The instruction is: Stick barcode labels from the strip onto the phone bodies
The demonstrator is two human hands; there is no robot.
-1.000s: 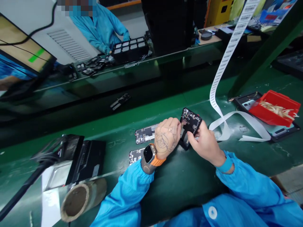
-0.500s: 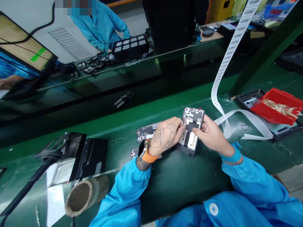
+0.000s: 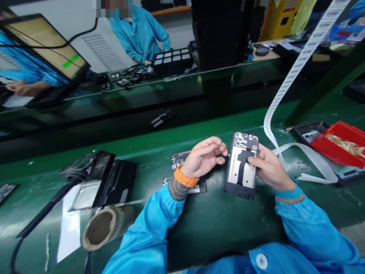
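My right hand [image 3: 268,167] grips an opened phone [image 3: 242,165] by its right edge, thumb across its inner face. The phone's circuit board shows at the top, with a silver bay and a black strip below. Just left of it, my left hand [image 3: 205,154] is turned partly palm up, fingers apart and curled, touching no phone. An orange watch strap [image 3: 184,178] circles that wrist. Two more opened phones lie on the green bench by the left hand: one phone [image 3: 177,160] is partly covered by it, the nearer phone [image 3: 199,187] by the wrist.
A barcode label strip [image 3: 285,82] hangs down to the bench at right, before a red bin [image 3: 336,142] of pale strips. To the left stand a black device [image 3: 114,182] and a cardboard tube [image 3: 110,226]. A co-worker [image 3: 139,34] sits across, beside a black tray [image 3: 172,62].
My left hand has come off the phone and turned its palm upward, fingers loosened. My right hand still holds the phone. The whole view has shifted slightly.
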